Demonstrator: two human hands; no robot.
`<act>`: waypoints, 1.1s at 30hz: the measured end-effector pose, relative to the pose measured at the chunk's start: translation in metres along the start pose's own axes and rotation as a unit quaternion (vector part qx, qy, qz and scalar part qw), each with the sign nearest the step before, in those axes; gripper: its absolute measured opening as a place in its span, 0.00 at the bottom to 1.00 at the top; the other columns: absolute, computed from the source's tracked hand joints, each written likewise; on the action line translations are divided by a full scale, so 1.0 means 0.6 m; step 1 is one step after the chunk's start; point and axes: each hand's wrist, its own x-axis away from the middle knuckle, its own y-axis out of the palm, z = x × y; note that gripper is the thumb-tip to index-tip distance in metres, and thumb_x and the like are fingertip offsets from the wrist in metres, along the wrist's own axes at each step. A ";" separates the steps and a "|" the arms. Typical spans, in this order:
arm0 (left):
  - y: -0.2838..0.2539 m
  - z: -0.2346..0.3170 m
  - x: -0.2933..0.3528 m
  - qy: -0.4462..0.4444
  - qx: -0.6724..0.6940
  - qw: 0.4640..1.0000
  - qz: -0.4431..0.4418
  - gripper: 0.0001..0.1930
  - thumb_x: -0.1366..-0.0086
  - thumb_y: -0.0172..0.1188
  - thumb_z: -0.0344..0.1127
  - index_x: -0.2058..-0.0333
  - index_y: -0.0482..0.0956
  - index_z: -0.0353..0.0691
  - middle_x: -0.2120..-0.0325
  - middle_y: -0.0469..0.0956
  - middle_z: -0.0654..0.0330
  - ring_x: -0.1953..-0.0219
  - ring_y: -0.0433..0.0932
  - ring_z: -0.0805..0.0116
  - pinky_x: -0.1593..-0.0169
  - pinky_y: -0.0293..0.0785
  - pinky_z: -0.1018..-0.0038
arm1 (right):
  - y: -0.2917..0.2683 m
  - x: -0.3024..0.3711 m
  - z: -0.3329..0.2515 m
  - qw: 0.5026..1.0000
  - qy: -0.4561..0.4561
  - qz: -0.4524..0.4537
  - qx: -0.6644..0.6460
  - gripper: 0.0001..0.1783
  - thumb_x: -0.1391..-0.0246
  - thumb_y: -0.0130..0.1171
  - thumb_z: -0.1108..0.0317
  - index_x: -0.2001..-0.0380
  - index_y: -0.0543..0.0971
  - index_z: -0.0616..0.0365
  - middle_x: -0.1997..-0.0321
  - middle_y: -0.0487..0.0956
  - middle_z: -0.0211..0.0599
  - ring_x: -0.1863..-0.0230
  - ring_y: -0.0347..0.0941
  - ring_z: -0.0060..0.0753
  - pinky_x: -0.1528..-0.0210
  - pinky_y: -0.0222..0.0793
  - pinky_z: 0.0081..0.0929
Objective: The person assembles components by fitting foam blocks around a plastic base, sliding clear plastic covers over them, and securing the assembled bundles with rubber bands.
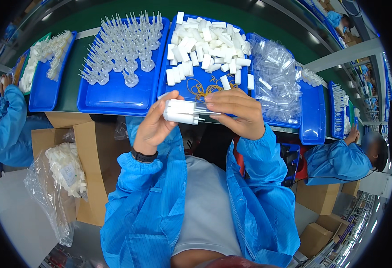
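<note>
In front of my chest, my left hand [155, 119] is closed round a part made of white blocks [180, 110] with thin clear prongs sticking out to the right. My right hand [238, 112] grips a clear plastic sleeve [208, 108] at the prong end, fingers on top and thumb below. Sleeve and prongs overlap; how far one sits inside the other is hard to see. Just beyond my hands, a blue tray [171, 91] bears loose white blocks [207, 42] and a tangle of yellow rubber bands [200, 88].
Left of it, another blue tray [115, 99] carries clear pronged parts [126, 49]. Clear plastic sleeves [276, 82] fill a tray on the right. An open cardboard box [91, 156] with bagged white pieces [66, 169] stands lower left. Co-workers in blue sleeves [8, 127] sit on both sides.
</note>
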 end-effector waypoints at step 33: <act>0.013 0.003 0.001 -0.005 -0.190 0.982 -0.013 0.16 0.40 0.60 0.48 0.67 0.63 0.47 0.54 0.68 0.52 0.64 0.76 0.64 0.78 0.71 0.86 | -0.113 0.087 0.105 0.833 0.261 -0.034 0.486 0.23 0.63 0.64 0.70 0.57 0.77 0.52 0.67 0.74 0.39 0.60 0.67 0.45 0.58 0.65 0.40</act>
